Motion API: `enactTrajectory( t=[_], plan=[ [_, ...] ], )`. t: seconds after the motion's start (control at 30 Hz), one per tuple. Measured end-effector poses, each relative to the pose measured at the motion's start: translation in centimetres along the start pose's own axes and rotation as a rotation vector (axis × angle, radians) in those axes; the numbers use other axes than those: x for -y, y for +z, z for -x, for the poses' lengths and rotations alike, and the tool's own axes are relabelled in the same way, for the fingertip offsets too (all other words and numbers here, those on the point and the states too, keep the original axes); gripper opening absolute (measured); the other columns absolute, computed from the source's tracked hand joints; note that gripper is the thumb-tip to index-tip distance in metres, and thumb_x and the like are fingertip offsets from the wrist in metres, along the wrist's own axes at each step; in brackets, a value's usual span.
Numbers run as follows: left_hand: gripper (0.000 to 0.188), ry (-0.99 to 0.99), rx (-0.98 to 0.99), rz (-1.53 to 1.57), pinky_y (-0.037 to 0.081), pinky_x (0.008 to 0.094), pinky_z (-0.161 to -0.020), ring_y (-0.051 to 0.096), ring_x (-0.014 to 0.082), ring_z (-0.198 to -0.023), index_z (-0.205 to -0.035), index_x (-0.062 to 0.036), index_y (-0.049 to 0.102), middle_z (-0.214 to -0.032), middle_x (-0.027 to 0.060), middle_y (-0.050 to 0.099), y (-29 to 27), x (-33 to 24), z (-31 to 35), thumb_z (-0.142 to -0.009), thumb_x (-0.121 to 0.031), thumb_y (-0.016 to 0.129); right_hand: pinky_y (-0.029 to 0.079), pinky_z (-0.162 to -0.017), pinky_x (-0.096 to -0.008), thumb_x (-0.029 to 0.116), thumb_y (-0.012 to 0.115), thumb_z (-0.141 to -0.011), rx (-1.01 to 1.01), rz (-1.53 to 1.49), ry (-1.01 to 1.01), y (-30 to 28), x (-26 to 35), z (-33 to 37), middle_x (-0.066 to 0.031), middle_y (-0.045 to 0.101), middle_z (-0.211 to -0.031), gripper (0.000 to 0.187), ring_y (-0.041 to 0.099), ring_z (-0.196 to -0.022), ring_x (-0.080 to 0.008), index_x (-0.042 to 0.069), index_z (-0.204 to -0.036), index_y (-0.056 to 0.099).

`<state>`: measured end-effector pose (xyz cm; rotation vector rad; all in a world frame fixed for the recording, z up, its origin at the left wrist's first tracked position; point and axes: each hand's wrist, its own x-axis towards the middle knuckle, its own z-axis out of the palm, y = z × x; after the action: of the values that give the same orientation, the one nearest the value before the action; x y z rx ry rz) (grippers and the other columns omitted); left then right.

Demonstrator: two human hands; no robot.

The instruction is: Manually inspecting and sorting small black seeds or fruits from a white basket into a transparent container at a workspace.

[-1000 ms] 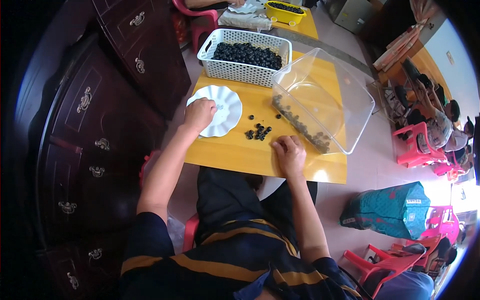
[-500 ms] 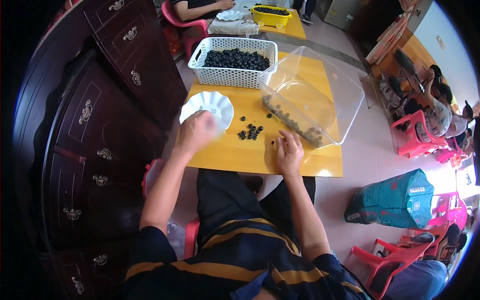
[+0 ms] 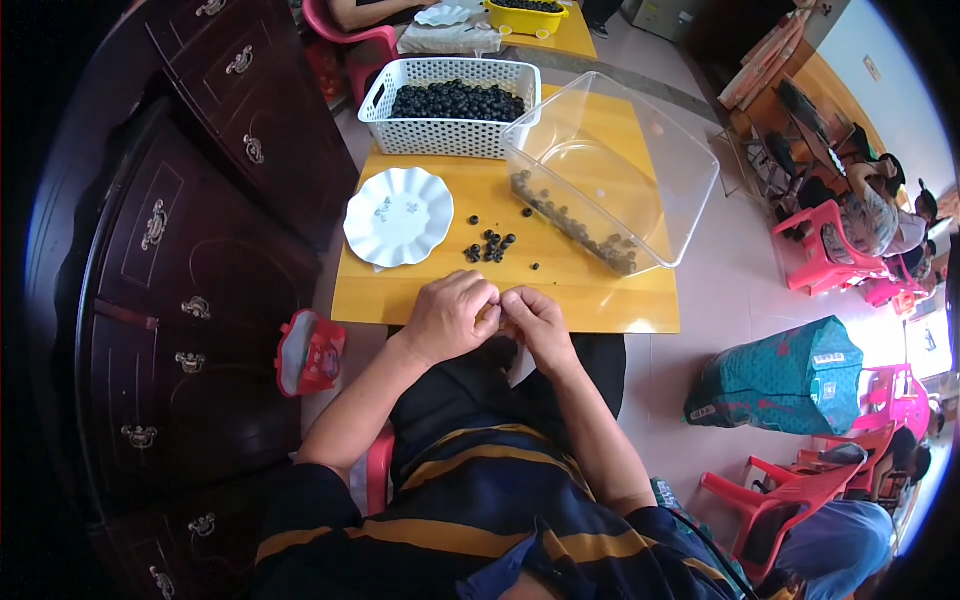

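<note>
My left hand [image 3: 450, 316] and my right hand [image 3: 542, 332] meet at the front edge of the yellow wooden table [image 3: 600, 304]. Both are closed, fingertips pinched together and almost touching; whatever lies between them is too small or hidden. Just beyond sits a loose cluster of small dark round balls [image 3: 491, 247], berry- or bead-like, with a few strays around it. Left of the cluster lies a white scalloped plate [image 3: 418, 232] with no balls on it. A clear plastic bin [image 3: 683, 205], tilted on the right, has similar balls along its lower side.
At the table's back stands a white perforated basket [image 3: 440, 138] heaped with dark balls. Dark wooden cabinets [image 3: 200, 250] line the left, with a red-and-white bag [image 3: 322, 355] beside them. A teal sack [image 3: 775, 375] and pink chairs [image 3: 825, 250] stand right. Another person's arm [image 3: 375, 14] shows at the far table.
My left hand has come from over the plate, right and toward me, to meet my right hand. The right has drawn back to the table edge, fingers now pinched. The view has shifted slightly.
</note>
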<state>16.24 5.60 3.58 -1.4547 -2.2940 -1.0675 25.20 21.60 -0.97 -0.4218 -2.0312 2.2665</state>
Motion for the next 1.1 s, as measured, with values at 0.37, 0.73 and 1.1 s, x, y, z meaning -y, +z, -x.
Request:
enactTrajectory(
  t=[0.37, 0.73, 1.1],
  plan=[
    [0.014, -0.141, -0.193, 0.295, 0.053, 0.0359, -0.062, 0.066, 0.0295, -0.072, -0.096, -0.0024, 0.068, -0.086, 0.0109, 0.067, 1.2, 1.7, 3.3, -0.083, -0.002, 0.073, 0.042, -0.06, -0.021, 0.029, 0.056, -0.104, 0.065, -0.058, 0.161, 1.8, -0.9, -1.0, 0.0029, 0.06, -0.076, 0.028, 0.052, -0.066, -0.0062, 0.006, -0.094, 0.068],
    [0.008, -0.365, -0.292, 0.33, 0.049, 0.0305, -0.056, 0.064, 0.0203, -0.061, -0.086, 0.0014, 0.065, -0.074, 0.0104, 0.064, 0.2, 5.6, 5.2, -0.082, 0.001, 0.072, 0.055, -0.063, -0.0371, 0.012, 0.073, -0.086, -0.249, 0.83, -0.571, 3.5, 0.2, -8.2, -0.0127, 0.067, -0.086, 0.014, 0.068, -0.069, -0.0284, 0.006, -0.099, 0.07],
    [0.007, -0.381, -0.283, 0.313, 0.05, 0.0358, -0.058, 0.066, 0.027, -0.063, -0.083, -0.0009, 0.067, -0.072, 0.0125, 0.066, 0.2, 5.5, 6.0, -0.084, -0.007, 0.071, 0.057, -0.065, -0.0449, 0.02, 0.069, -0.087, -0.276, 1.046, -0.55, 4.1, -0.8, -7.2, -0.0108, 0.067, -0.094, 0.015, 0.068, -0.075, -0.0351, 0.011, -0.099, 0.067]
  ],
)
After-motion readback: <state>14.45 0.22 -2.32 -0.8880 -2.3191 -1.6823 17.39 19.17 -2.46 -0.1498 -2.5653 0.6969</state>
